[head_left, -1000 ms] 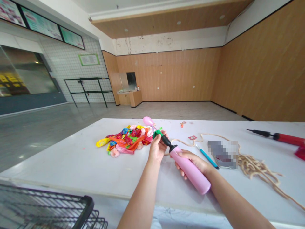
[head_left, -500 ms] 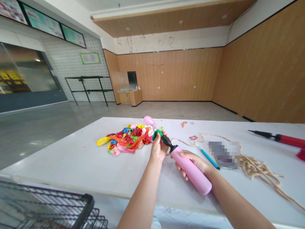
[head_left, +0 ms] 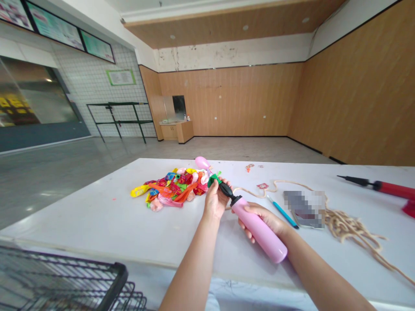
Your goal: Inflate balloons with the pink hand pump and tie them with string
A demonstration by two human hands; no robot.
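A pink hand balloon pump (head_left: 261, 231) with a black nozzle points away to the upper left, over the white table (head_left: 123, 233). My right hand (head_left: 264, 218) is wrapped round its pink barrel. At the nozzle, my left hand (head_left: 216, 198) is closed on a green balloon (head_left: 214, 179), which sits limp at the nozzle tip. Just left of it lies a pile of colourful uninflated balloons (head_left: 175, 188). A small, partly filled pink balloon (head_left: 202, 163) rests behind the pile.
To the right lie a blue pen (head_left: 285, 214), a blurred-out flat object (head_left: 304, 209) and a heap of beige rope (head_left: 352, 226). A red pump (head_left: 394, 190) is at the right edge. A black wire cart (head_left: 74, 276) stands at the lower left.
Both hands keep their hold on the pump and green balloon, with almost no movement. The whole view has shifted very slightly.
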